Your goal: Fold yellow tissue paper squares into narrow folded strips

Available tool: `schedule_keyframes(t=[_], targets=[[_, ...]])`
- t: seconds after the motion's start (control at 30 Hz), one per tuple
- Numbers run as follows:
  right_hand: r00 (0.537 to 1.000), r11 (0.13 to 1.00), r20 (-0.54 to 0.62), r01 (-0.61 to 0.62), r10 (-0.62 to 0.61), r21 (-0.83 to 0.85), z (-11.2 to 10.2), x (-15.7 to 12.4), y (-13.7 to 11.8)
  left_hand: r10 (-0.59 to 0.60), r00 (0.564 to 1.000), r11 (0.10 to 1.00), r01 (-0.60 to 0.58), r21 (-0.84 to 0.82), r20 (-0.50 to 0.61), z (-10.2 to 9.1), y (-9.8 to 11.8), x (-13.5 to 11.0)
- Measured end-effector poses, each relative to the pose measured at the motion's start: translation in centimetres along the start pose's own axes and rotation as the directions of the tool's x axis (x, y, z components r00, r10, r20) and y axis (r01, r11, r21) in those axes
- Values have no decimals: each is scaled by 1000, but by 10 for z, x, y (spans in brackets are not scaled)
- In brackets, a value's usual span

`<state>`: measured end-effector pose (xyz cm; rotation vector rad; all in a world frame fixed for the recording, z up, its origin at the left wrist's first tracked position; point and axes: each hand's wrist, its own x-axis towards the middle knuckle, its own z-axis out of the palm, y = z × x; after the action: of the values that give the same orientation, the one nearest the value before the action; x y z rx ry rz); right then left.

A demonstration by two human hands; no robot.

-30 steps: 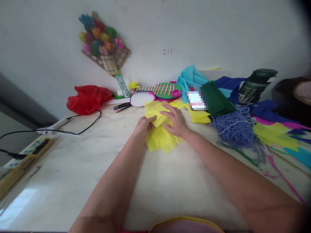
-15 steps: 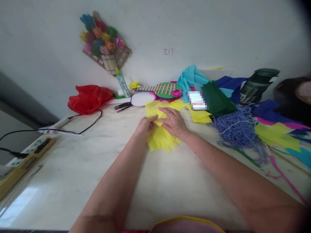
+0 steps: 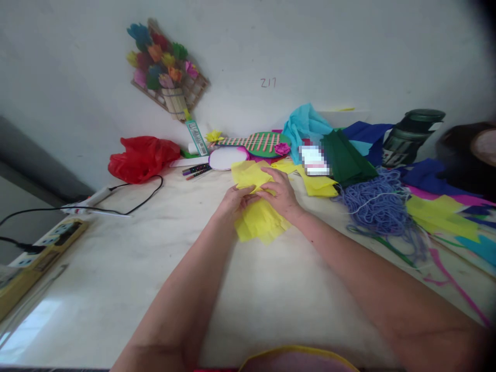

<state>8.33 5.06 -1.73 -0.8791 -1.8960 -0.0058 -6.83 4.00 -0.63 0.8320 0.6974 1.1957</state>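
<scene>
Between my hands is a sheaf of thin yellow crepe paper (image 3: 259,222), spread out on the table both above and below my fingers. My left hand (image 3: 235,200) pinches its middle from the left side. From the right, my right hand (image 3: 279,192) grips the same paper with thumb and fingers, its index finger raised and bent over the upper part. The paper's gathered middle is mostly covered by my fingers. Just beyond lie a white oval card (image 3: 227,158) with a purple edge and a green paper lute (image 3: 267,143) with pink strips.
To the right are a phone (image 3: 314,159), dark green paper (image 3: 346,157), a heap of blue-purple yarn (image 3: 382,201) and a dark bottle (image 3: 413,137). A red plastic bag (image 3: 143,157), several pens (image 3: 197,169) and a power strip (image 3: 42,243) are on the left. Paper flowers (image 3: 163,59) hang on the wall.
My right hand's fingers have lifted and shifted slightly right over the yellow paper. My left hand keeps its place, with its thumb a little more over the paper's middle.
</scene>
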Motion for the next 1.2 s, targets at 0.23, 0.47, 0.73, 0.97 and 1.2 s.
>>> schedule_keyframes(t=[0.23, 0.47, 0.73, 0.97, 1.2], targets=[[998, 998, -12, -63, 63, 26, 0, 1, 1, -40, 999, 999, 40, 20, 9, -1, 0, 1], [998, 999, 34, -46, 46, -1, -2, 3, 2, -54, 999, 997, 54, 56, -7, 2, 2, -1], [993, 995, 61, -102, 103, -15, -2, 2, 4, -41, 999, 995, 38, 95, 31, 2, 1, -3], [974, 976, 100, -211, 205, 56, -3, 5, 4, 19, 1000, 982, -18, 191, -5, -2, -5, -1], [936, 911, 136, -348, 324, 222, -20, 11, 6, 38, 997, 987, -28, 159, -61, -3, 0, -1]])
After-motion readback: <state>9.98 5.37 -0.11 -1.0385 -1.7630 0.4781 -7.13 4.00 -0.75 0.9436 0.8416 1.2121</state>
